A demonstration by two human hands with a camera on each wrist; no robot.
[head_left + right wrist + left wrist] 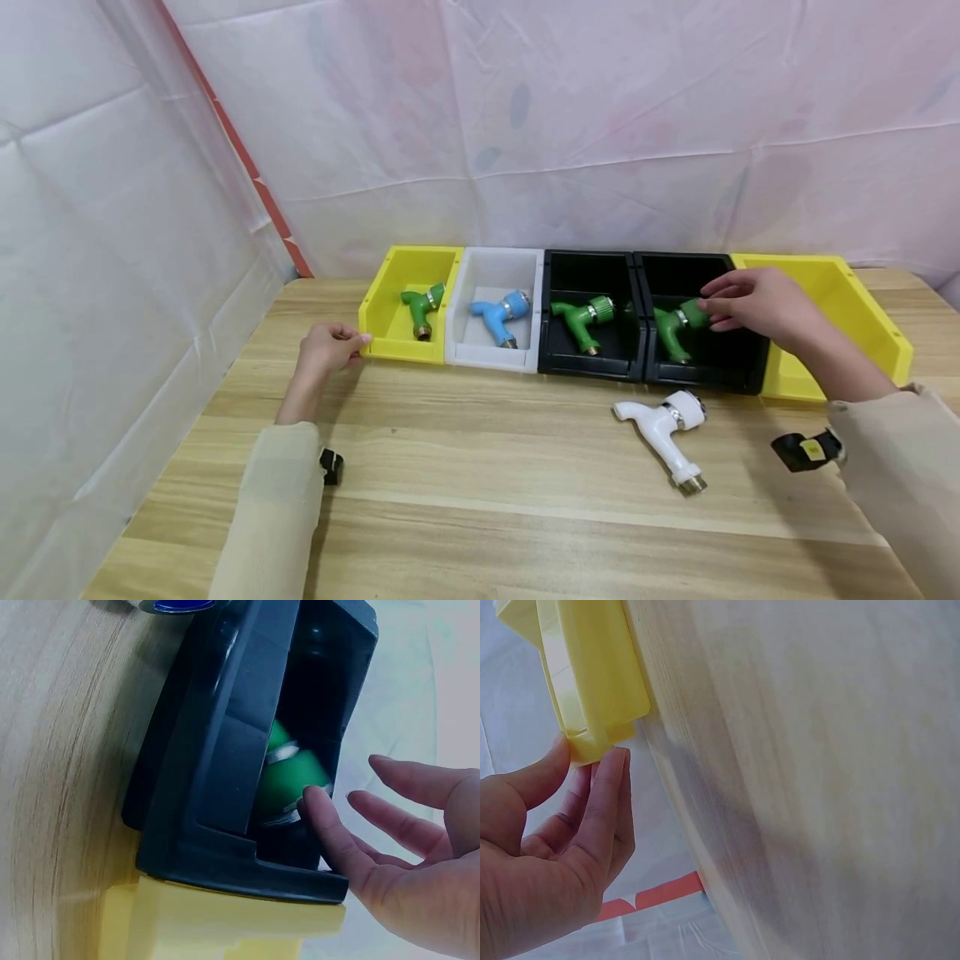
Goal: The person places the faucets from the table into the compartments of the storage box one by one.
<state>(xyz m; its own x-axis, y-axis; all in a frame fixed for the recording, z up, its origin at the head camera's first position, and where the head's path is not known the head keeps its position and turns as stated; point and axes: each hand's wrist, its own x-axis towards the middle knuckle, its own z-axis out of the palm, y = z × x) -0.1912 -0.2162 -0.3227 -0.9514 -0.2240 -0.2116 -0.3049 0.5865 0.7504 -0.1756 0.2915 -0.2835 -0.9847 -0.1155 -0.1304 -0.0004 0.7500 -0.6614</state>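
My left hand (326, 346) pinches the front corner of the leftmost yellow bin (405, 350), thumb on one side and fingers on the other, as the left wrist view shows. Inside that bin lies a green tap (420, 310). Over the right-hand black bin (705, 379) is my right hand (765, 307), thumb and fingers apart. Another green tap (672, 331) leans inside this bin; it looks blurred in the right wrist view, its knob (289, 784) right by a fingertip. On the table in front lies a white tap (660, 429) with a metal threaded end.
The bins stand side by side along the table's (450, 517) back. Between them, a white bin (491, 357) holds a blue tap (497, 318), and the other black bin (588, 368) a green tap (581, 323). A yellow bin (791, 375) ends the row; cloth (600, 125) hangs behind.
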